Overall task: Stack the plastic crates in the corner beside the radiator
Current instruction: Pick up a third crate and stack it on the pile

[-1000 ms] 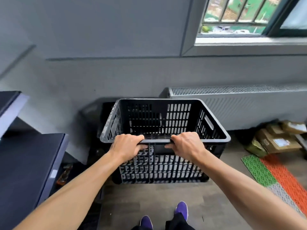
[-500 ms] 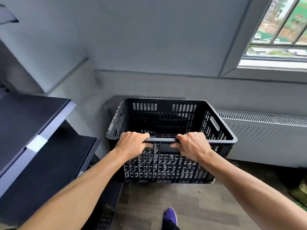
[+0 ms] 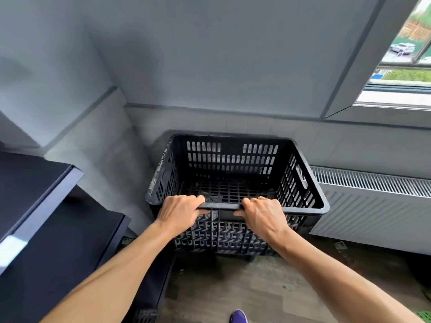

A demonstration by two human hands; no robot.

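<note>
A black slotted plastic crate (image 3: pixel 235 159) sits in the grey wall corner, just left of the white radiator (image 3: pixel 373 206). It is empty inside. My left hand (image 3: pixel 179 212) and my right hand (image 3: pixel 261 214) both grip its near rim, side by side, fingers curled over the edge. Below the rim the near wall shows a doubled pattern of slots, so the crate seems to rest on or in another crate (image 3: pixel 221 241), though I cannot tell for sure. The base stands close to the wooden floor.
Dark shelves (image 3: pixel 46 206) jut out on the left, close to my left forearm. A window (image 3: pixel 405 54) is at the upper right above the radiator. My purple shoe (image 3: pixel 238 317) shows on the floor below.
The view has swung left and closer to the corner. The crate has gone further into the corner beside the radiator, both hands still on its rim. The boxes and mat at right have left view.
</note>
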